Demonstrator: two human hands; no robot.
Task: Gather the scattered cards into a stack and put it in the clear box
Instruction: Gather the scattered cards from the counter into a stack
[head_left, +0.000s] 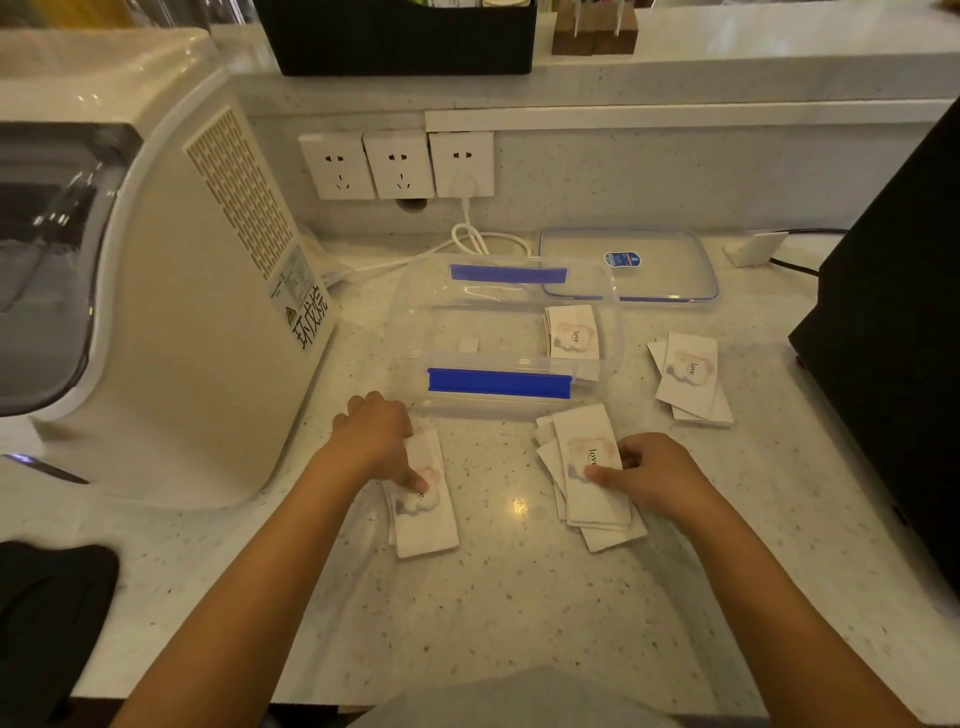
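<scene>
White "love" cards lie in small piles on the speckled counter. My left hand (378, 439) rests on the left pile (426, 525), its fingertip pressing the top card. My right hand (652, 478) pinches the right edge of the middle pile (584, 457), thumb on top. A third pile (691, 379) lies apart at the right. The clear box (415, 332) with blue clips stands open behind the piles, and a few cards (574, 335) lie inside at its right end.
The box's clear lid (670, 265) lies behind the box. A big cream appliance (208, 322) fills the left side, a black device (893, 312) the right. White cables (467, 239) run from the wall sockets (397, 163). A black object (47, 597) sits at the near left.
</scene>
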